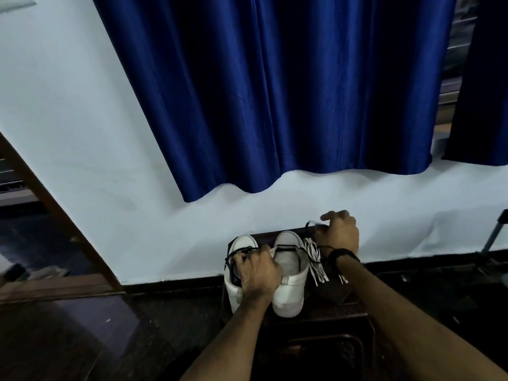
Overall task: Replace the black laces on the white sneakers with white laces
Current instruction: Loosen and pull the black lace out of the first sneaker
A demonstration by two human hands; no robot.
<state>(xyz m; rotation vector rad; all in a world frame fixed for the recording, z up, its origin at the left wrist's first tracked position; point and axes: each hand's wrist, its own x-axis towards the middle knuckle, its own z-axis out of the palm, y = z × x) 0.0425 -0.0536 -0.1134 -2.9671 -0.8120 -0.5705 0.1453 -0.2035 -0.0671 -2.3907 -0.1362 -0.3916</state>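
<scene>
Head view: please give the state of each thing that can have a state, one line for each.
Left sneaker: upright, black lace still in it, gripped by the left hand.
Right sneaker: upright, black lace mostly out.
Black lace: loose, pinched by the right hand.
White laces: bundled, lying beside the right sneaker, unused.
Blue curtain: hanging, drawn.

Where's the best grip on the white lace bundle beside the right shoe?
Pinch the white lace bundle at its gathered upper end, from above and the right. It fans into loose strands toward the person, the right sneaker blocks the left, and the right hand is already above it.
</scene>
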